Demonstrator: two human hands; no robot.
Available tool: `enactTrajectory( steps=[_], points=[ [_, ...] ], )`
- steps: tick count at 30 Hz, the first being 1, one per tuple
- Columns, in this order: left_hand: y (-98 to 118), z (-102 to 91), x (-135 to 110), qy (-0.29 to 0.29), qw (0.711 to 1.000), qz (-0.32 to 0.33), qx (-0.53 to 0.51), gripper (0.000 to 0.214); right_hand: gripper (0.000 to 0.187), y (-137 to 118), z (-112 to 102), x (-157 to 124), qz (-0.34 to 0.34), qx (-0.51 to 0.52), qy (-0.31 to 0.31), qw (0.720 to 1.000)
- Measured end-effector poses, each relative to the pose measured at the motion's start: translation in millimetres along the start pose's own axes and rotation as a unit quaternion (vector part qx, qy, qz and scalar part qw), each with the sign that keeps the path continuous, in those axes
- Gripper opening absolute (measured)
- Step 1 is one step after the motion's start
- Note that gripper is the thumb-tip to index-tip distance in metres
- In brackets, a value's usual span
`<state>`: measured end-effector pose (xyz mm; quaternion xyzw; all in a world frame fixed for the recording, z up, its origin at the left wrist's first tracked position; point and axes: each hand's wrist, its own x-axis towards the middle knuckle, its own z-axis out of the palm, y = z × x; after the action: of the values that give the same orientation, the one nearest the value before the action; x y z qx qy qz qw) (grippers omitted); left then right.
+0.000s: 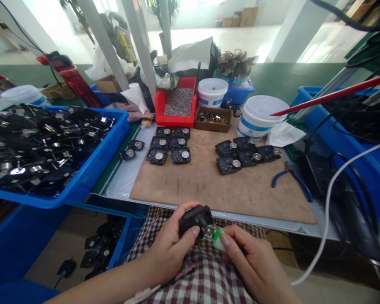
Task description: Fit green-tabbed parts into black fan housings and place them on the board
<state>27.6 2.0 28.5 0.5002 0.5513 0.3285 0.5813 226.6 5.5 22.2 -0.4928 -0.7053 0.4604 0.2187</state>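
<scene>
Holding the black plastic casing (196,220) in my left hand (167,249), clamped round its edges, above the checked cloth (209,280). Feels stiff, light; edges are safe grip. Green-taped metal part (215,237) touches it, pinched in my right hand (255,264). Looks fragile; hold by tape.

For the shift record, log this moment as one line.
left hand: black housing | right hand: green-wrapped piece | nearby: blue pliers
</scene>
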Motion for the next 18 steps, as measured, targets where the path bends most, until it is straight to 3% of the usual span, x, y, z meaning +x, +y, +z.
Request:
enactTrajectory(
  steps=[18],
  points=[
    [-3.8, -1.6, 1.8, 0.016, 0.999, 0.014, 0.046, 0.032, 0.027, 2.3, 4.0, 4.2, -0.016, -0.053, 0.021, 0.998]
  ],
)
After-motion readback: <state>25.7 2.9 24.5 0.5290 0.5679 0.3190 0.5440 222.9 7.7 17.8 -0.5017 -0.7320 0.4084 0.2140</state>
